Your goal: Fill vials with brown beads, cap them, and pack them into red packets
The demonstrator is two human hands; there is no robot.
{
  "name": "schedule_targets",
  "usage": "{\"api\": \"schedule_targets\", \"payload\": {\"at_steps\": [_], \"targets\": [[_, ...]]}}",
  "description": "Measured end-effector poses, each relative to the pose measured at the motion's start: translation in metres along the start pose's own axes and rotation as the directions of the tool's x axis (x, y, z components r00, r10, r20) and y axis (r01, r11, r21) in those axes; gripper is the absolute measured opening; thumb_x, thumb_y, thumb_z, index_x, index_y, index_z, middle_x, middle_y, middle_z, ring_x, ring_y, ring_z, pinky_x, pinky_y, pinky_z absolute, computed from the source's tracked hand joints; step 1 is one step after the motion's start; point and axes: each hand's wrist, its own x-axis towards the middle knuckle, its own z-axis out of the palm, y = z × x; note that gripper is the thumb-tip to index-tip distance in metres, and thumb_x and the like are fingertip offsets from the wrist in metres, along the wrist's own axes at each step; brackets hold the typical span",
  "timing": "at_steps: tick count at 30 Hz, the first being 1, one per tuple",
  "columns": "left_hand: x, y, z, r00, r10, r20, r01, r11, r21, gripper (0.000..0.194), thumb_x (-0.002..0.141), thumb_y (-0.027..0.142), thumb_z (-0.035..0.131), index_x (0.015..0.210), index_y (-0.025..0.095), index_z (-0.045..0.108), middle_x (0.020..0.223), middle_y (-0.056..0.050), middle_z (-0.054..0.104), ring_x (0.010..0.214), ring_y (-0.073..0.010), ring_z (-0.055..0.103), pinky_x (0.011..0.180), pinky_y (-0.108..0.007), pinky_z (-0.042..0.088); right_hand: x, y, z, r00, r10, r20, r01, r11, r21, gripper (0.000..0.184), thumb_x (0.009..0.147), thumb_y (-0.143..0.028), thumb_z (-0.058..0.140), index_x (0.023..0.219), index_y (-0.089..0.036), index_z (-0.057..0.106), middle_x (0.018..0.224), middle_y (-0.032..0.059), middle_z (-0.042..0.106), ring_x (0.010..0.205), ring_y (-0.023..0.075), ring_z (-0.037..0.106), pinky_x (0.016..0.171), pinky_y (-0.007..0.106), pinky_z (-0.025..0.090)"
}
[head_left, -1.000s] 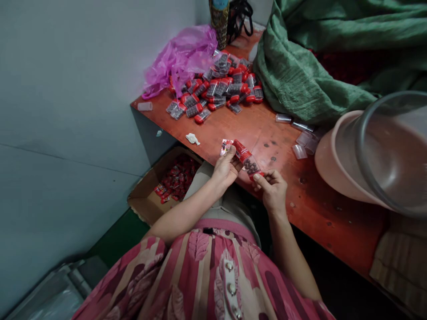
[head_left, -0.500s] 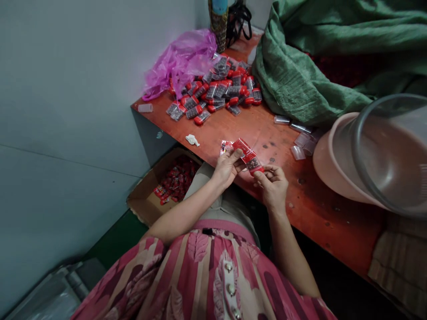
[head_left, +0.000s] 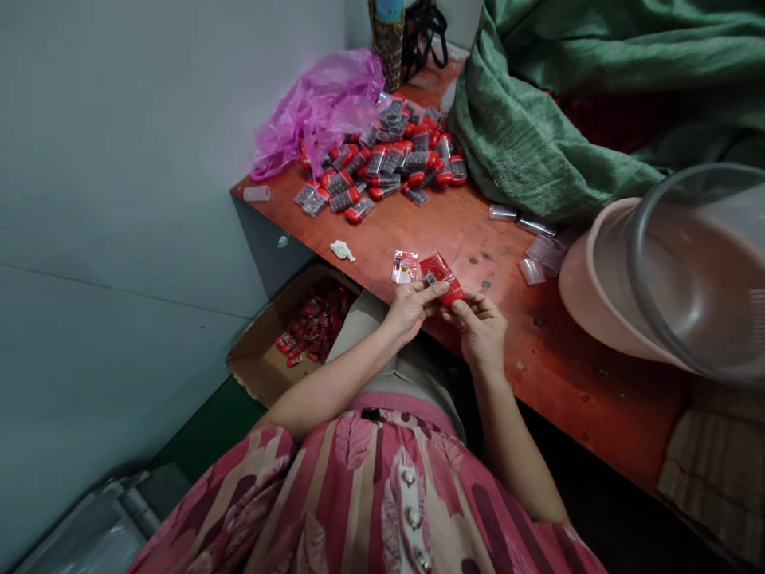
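Note:
Over the table's front edge, my left hand (head_left: 412,309) is closed, thumb and fingers on a red printed wrapper (head_left: 439,271). The wrapper lies over a small container, whose red end (head_left: 453,295) shows at the bottom. Pinched around that red end is my right hand (head_left: 481,327). Another red and white printed wrapper (head_left: 405,267) shows just beyond my left fingers; I cannot tell whether they hold it or it lies on the table. Further back is a pile of small clear containers with red ends (head_left: 388,163) and dark contents.
A pink plastic bag (head_left: 326,96) covers part of the pile. Clear plastic sleeves (head_left: 531,271), a pink basin (head_left: 589,295) and green cloth (head_left: 538,135) stand to the right. A cardboard box (head_left: 256,363) of red wrappers sits below left. White crumpled scrap (head_left: 343,251) lies near the edge.
The red wrapper has come down over the container, covering the dark contents that showed before. My right hand has moved slightly left, and more of the second wrapper shows.

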Motion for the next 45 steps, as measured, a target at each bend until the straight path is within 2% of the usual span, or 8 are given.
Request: {"api": "schedule_targets", "payload": {"at_steps": [4,10,15,21,26,31,37,45], "targets": [[-0.001,0.000,0.002,1.000,0.019,-0.016,-0.019,1.000,-0.003,0.027,0.057,0.025,0.077,0.075,0.009,0.065,0.071,-0.004,0.068,0.062,-0.0101,0.061,0.063,-0.023,0.047,-0.003,-0.002,0.005,0.982,-0.175,-0.071,0.159,0.968,-0.194,0.027,0.065,-0.029,0.073,0.088,-0.019,0.062,0.082,-0.0002,0.066,0.069,0.0109,0.063,0.068,0.026,0.055],[-0.001,-0.002,0.003,0.999,0.029,-0.021,-0.029,1.000,-0.004,0.025,0.055,0.025,0.077,0.071,0.009,0.065,0.066,-0.001,0.065,0.056,-0.0078,0.058,0.059,-0.022,0.047,0.006,0.000,0.007,0.990,0.142,0.018,-0.143,0.980,0.140,0.027,0.060,-0.032,0.075,0.075,-0.018,0.057,0.065,-0.0026,0.065,0.049,0.0087,0.059,0.050,0.021,0.052],[-0.002,-0.001,0.002,0.999,0.041,-0.004,-0.041,0.999,0.007,0.025,0.054,0.025,0.078,0.070,0.009,0.066,0.065,-0.001,0.064,0.055,-0.0078,0.057,0.058,-0.022,0.047,0.005,0.002,0.008,0.986,-0.153,-0.062,0.142,0.978,-0.155,0.023,0.063,-0.029,0.074,0.077,-0.018,0.059,0.072,-0.0026,0.065,0.061,0.0099,0.061,0.062,0.024,0.053],[-0.003,0.003,0.000,1.000,0.007,-0.002,-0.006,0.998,0.059,0.025,0.054,0.023,0.078,0.069,0.007,0.066,0.064,-0.003,0.065,0.056,-0.0097,0.059,0.061,-0.025,0.050,0.015,0.006,0.004,0.992,0.108,0.070,-0.113,0.992,0.060,0.032,0.056,-0.038,0.077,0.068,-0.019,0.054,0.058,-0.0050,0.060,0.045,0.0089,0.056,0.045,0.022,0.049],[-0.003,0.005,-0.006,0.999,-0.051,0.018,0.049,0.994,0.098,0.023,0.055,0.021,0.078,0.070,0.008,0.066,0.066,-0.003,0.066,0.061,-0.0101,0.061,0.069,-0.026,0.051,0.012,0.008,-0.002,0.973,-0.232,-0.013,0.212,0.912,-0.351,0.022,0.062,-0.034,0.075,0.070,-0.020,0.060,0.066,-0.0027,0.062,0.056,0.0102,0.058,0.056,0.023,0.051],[-0.003,0.011,-0.011,0.981,-0.189,0.051,0.181,0.975,0.127,0.020,0.062,0.022,0.075,0.069,0.007,0.065,0.066,-0.005,0.067,0.060,-0.0125,0.062,0.071,-0.031,0.053,0.015,0.011,-0.004,0.995,-0.056,0.080,0.071,0.976,-0.208,0.024,0.067,-0.036,0.071,0.075,-0.020,0.056,0.052,-0.0067,0.055,0.040,0.0086,0.049,0.039,0.021,0.043],[-0.002,0.017,-0.018,0.974,-0.227,0.024,0.223,0.968,0.112,0.018,0.071,0.024,0.069,0.076,0.008,0.065,0.077,-0.009,0.069,0.065,-0.0128,0.064,0.073,-0.030,0.053,0.024,-0.002,-0.012,0.884,-0.251,0.394,0.407,0.827,-0.387,0.049,0.067,-0.032,0.072,0.114,-0.029,0.058,0.126,0.0041,0.054,0.105,0.0199,0.057,0.089,0.037,0.049],[-0.005,0.020,-0.017,0.968,-0.244,0.055,0.240,0.969,0.066,0.031,0.077,0.040,0.061,0.082,0.010,0.064,0.068,-0.008,0.068,0.063,-0.0152,0.065,0.072,-0.033,0.053,0.024,0.002,-0.009,0.862,-0.315,0.397,0.460,0.815,-0.352,0.035,0.075,-0.027,0.064,0.111,-0.031,0.062,0.121,0.0008,0.060,0.112,0.0201,0.056,0.100,0.041,0.042]]}}
